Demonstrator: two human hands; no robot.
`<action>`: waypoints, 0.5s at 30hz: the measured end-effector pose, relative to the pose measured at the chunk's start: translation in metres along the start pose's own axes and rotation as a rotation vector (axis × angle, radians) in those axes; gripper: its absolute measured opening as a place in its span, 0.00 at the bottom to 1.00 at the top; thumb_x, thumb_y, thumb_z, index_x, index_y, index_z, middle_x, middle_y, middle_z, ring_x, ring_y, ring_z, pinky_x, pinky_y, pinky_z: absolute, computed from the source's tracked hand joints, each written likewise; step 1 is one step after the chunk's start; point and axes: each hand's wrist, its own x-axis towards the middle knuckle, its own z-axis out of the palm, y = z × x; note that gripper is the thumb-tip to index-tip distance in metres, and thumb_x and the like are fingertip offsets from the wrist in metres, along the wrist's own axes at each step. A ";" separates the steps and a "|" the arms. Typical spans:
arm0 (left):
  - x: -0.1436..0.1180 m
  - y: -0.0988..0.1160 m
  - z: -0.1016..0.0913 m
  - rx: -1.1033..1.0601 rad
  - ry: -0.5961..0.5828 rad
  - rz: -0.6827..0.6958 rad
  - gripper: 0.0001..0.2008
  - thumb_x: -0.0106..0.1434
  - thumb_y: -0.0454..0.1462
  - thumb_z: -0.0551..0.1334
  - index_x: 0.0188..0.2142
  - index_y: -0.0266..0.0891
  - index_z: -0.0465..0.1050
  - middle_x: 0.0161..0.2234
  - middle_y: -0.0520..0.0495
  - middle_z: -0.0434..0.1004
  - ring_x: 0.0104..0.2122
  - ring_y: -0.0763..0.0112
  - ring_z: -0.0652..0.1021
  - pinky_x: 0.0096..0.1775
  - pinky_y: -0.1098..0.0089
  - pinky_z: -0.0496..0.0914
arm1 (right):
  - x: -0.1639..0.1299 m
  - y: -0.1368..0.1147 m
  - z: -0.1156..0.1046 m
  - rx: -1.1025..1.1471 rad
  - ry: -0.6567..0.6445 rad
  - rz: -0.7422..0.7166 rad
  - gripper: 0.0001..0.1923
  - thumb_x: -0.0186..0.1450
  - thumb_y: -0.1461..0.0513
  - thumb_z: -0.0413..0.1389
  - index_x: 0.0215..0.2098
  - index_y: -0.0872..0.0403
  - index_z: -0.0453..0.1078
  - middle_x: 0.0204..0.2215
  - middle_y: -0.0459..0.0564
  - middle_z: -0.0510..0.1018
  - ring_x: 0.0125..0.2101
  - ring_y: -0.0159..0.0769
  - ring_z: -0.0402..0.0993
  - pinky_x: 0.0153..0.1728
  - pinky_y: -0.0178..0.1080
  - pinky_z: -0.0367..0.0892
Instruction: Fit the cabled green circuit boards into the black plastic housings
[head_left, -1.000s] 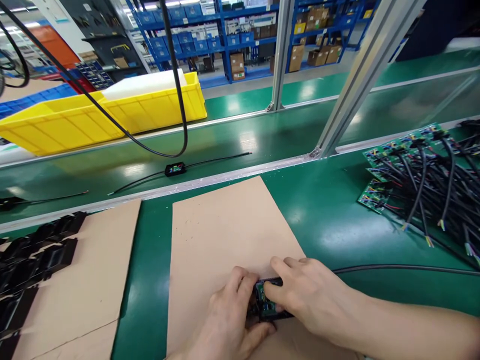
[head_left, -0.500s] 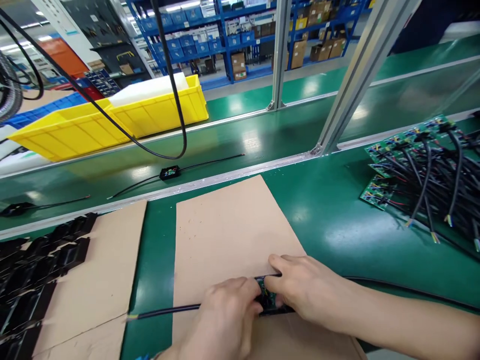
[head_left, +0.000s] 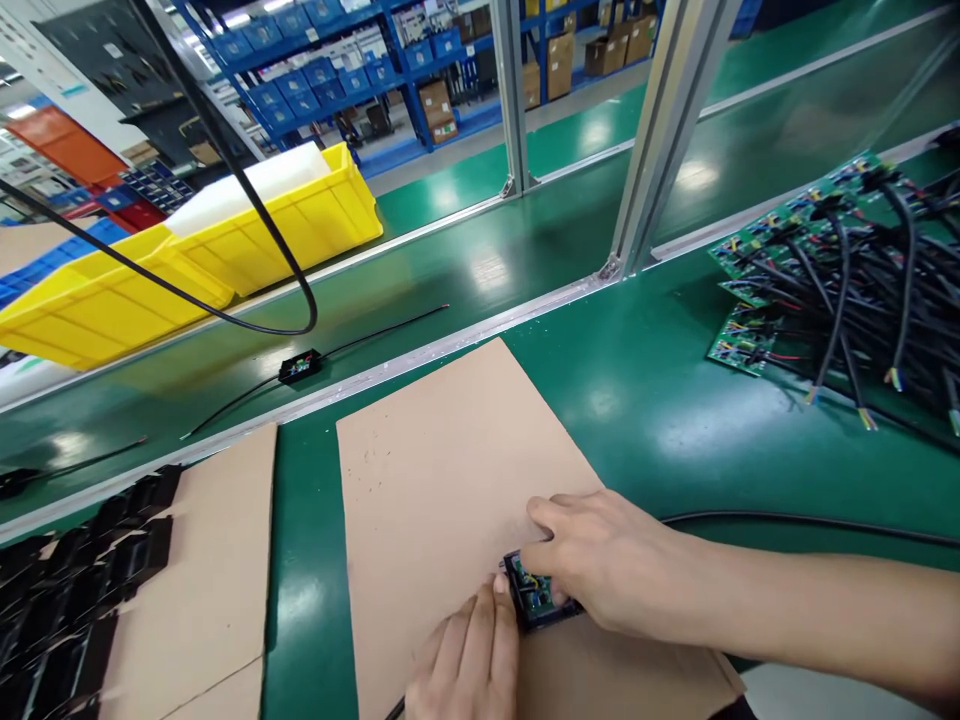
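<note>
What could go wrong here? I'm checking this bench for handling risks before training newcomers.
1. Bare fingers: the right hand and left hand press on the board in its black case, so static or skin oil may reach the components.
2. The cable trails from under the right hand across the table; a snag could tug the board.
3. The board pile is tangled with wires, so lifting one may drag others.
</note>
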 end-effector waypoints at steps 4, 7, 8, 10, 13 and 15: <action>-0.001 0.011 -0.003 0.135 -0.081 -0.054 0.17 0.63 0.22 0.53 0.49 0.24 0.72 0.45 0.34 0.79 0.38 0.61 0.80 0.37 0.65 0.72 | 0.001 -0.001 -0.002 -0.014 0.039 -0.024 0.04 0.64 0.66 0.55 0.32 0.50 0.68 0.32 0.46 0.68 0.36 0.39 0.61 0.31 0.41 0.50; 0.000 0.010 0.001 0.046 -0.034 -0.087 0.18 0.65 0.23 0.50 0.50 0.26 0.71 0.44 0.36 0.78 0.39 0.61 0.79 0.40 0.64 0.72 | 0.006 -0.003 -0.008 0.006 0.014 -0.034 0.06 0.62 0.65 0.57 0.37 0.49 0.69 0.34 0.45 0.71 0.39 0.39 0.63 0.37 0.41 0.55; 0.000 0.009 0.004 0.014 0.005 -0.112 0.18 0.65 0.23 0.49 0.50 0.27 0.71 0.43 0.37 0.79 0.39 0.61 0.78 0.40 0.64 0.71 | 0.010 -0.004 -0.010 0.016 -0.004 -0.017 0.07 0.61 0.65 0.58 0.37 0.50 0.69 0.35 0.45 0.73 0.40 0.39 0.64 0.38 0.41 0.56; -0.001 0.006 0.009 -0.027 0.071 -0.154 0.19 0.66 0.24 0.47 0.51 0.29 0.71 0.41 0.39 0.78 0.37 0.63 0.78 0.39 0.65 0.70 | 0.020 -0.005 -0.013 0.028 -0.043 0.040 0.08 0.60 0.60 0.61 0.37 0.52 0.69 0.35 0.47 0.75 0.39 0.39 0.67 0.38 0.40 0.59; -0.004 0.004 0.016 -0.062 0.086 -0.146 0.21 0.67 0.25 0.46 0.54 0.30 0.68 0.43 0.39 0.77 0.38 0.63 0.76 0.40 0.64 0.70 | 0.038 -0.007 -0.014 -0.013 -0.128 0.078 0.17 0.55 0.52 0.66 0.34 0.54 0.69 0.31 0.49 0.77 0.36 0.42 0.71 0.34 0.40 0.63; -0.007 0.002 0.017 -0.084 0.075 -0.098 0.21 0.67 0.26 0.46 0.57 0.28 0.66 0.44 0.36 0.76 0.39 0.62 0.76 0.41 0.63 0.70 | 0.049 -0.014 -0.015 -0.070 -0.201 0.054 0.15 0.55 0.55 0.65 0.36 0.54 0.70 0.32 0.50 0.78 0.36 0.44 0.72 0.35 0.41 0.64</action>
